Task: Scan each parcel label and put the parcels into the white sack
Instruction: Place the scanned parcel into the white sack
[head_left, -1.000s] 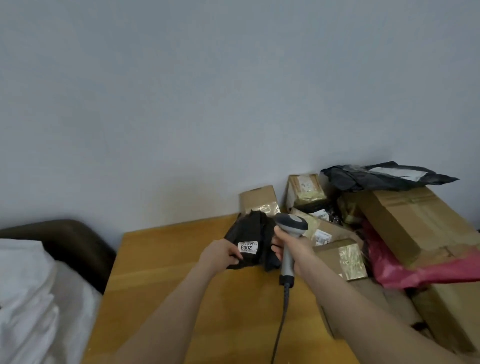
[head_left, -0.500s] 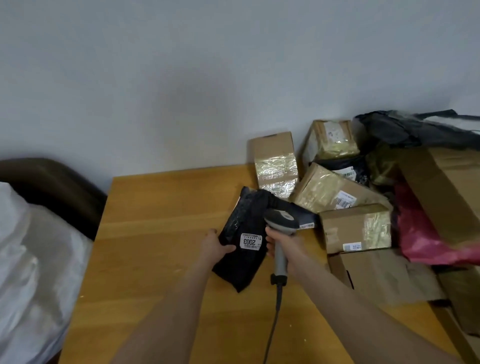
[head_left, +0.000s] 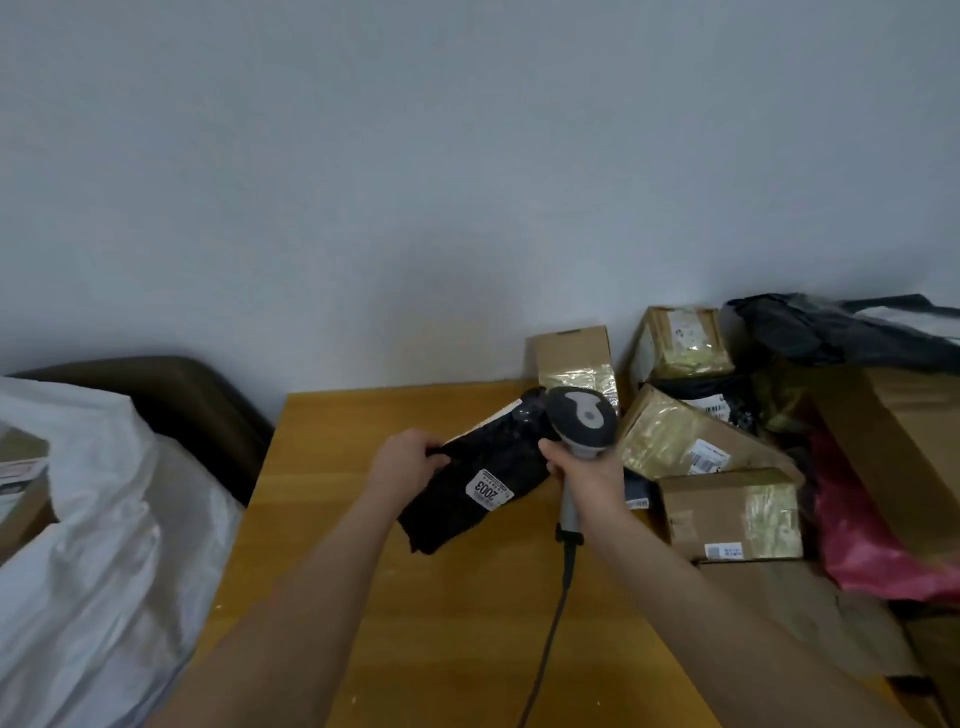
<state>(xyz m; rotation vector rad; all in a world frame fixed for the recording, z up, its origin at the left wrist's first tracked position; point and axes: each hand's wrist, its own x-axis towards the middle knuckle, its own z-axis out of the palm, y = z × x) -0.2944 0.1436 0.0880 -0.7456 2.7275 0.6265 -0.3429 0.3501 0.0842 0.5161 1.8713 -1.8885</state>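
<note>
My left hand (head_left: 408, 462) grips the left edge of a black plastic parcel (head_left: 483, 467) held over the wooden table (head_left: 441, 623). A small white label (head_left: 488, 490) reading 2003 faces up on it. My right hand (head_left: 587, 475) grips the handle of a grey barcode scanner (head_left: 581, 422), whose head sits just right of the parcel's upper end. Its cable (head_left: 550, 639) hangs toward me. The white sack (head_left: 98, 545) bulges at the left, beside the table.
Several taped cardboard boxes (head_left: 727, 512) are piled at the table's right side, with a pink bag (head_left: 862, 540) and a black bag (head_left: 831, 332) among them. A dark chair back (head_left: 171, 395) stands behind the sack. A grey wall rises behind the table.
The parcel has been lifted and tilted, its long axis now slanting up to the right. The scanner head has risen beside it. The view has shifted so more of the sack shows.
</note>
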